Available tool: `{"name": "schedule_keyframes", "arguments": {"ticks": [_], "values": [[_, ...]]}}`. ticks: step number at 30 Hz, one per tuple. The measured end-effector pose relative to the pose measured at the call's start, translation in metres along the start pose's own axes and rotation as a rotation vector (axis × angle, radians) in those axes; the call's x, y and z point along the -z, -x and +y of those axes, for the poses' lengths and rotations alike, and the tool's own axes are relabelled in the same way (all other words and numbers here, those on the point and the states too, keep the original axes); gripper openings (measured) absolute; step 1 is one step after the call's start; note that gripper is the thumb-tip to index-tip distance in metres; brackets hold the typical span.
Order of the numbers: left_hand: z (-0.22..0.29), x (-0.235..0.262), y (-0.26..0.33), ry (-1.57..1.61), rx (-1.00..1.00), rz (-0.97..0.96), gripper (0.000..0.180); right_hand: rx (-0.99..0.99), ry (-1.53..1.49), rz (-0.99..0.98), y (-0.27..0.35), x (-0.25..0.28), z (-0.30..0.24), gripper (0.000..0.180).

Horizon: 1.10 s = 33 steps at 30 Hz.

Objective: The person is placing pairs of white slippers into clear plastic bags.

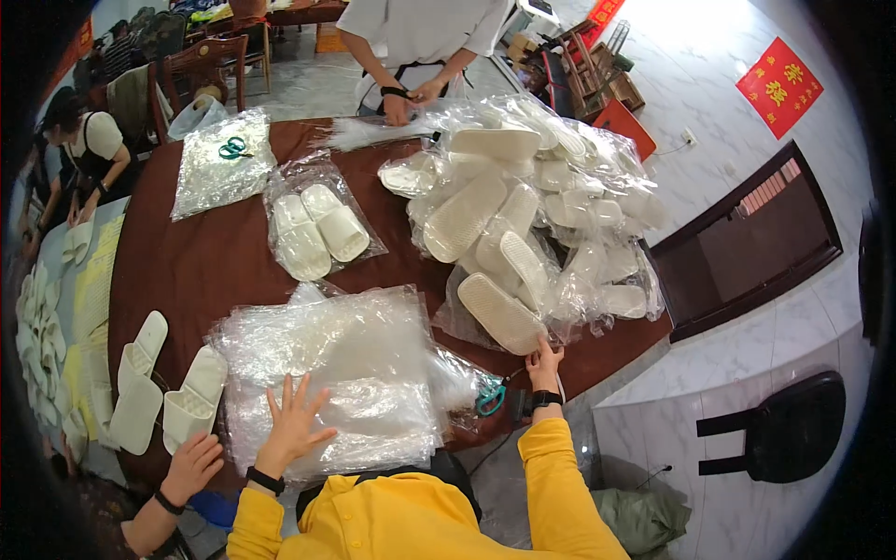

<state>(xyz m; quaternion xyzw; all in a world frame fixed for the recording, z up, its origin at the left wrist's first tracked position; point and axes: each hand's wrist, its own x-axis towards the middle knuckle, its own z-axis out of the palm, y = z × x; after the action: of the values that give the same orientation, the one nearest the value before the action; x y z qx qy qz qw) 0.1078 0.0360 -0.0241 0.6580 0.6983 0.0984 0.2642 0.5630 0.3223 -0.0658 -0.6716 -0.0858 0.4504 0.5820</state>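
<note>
My left hand (293, 427) lies with its fingers spread on a stack of clear plastic bags (327, 345). At the near edge of a large heap of bagged white slippers (560, 205), my right hand (543, 362) has its fingers closed on a bagged slipper (499, 313) at its near end. Left of the bag stack is a pair of unbagged white slippers (138, 397). One more bagged pair of slippers (322, 229) rests beyond the stack. Scissors with teal handles (490, 397) lie close to my right wrist.
Everything sits on a brown-covered table (177, 271). A co-worker's hand (191, 467) is beside the unbagged slippers. Across the table, another person's hands (411, 101) are near thin clear strips (373, 133). A second pair of scissors (233, 147) lies on a bag pile (219, 182).
</note>
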Motion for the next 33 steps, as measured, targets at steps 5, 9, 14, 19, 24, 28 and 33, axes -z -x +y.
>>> {"name": "schedule_keyframes", "arguments": {"ticks": [5,9,14,19,24,28,33], "values": [[-0.001,-0.004,0.0,0.011,-0.024,0.042,0.079,0.203,0.048,-0.489,0.014,-0.014,-0.02,0.029],[-0.004,-0.011,0.0,-0.024,-0.029,0.067,0.076,0.622,0.006,-0.465,0.059,-0.054,-0.07,0.026],[-0.007,-0.016,-0.001,-0.026,-0.058,0.104,0.075,0.979,0.161,-0.536,0.159,-0.082,-0.173,0.023],[-0.007,-0.014,0.003,-0.074,-0.069,0.121,0.078,1.342,0.765,-0.711,0.335,-0.085,-0.198,0.022],[-0.019,-0.028,0.004,-0.041,-0.098,0.163,0.073,1.539,0.936,-1.442,0.42,-0.097,-0.058,0.057],[-0.027,-0.021,0.01,-0.04,-0.087,0.132,0.07,0.627,1.104,-1.9,0.426,-0.091,-0.022,0.046],[-0.029,-0.026,0.03,-0.019,-0.11,0.155,0.069,1.05,0.866,-1.136,0.237,-0.133,0.026,0.048]]}}
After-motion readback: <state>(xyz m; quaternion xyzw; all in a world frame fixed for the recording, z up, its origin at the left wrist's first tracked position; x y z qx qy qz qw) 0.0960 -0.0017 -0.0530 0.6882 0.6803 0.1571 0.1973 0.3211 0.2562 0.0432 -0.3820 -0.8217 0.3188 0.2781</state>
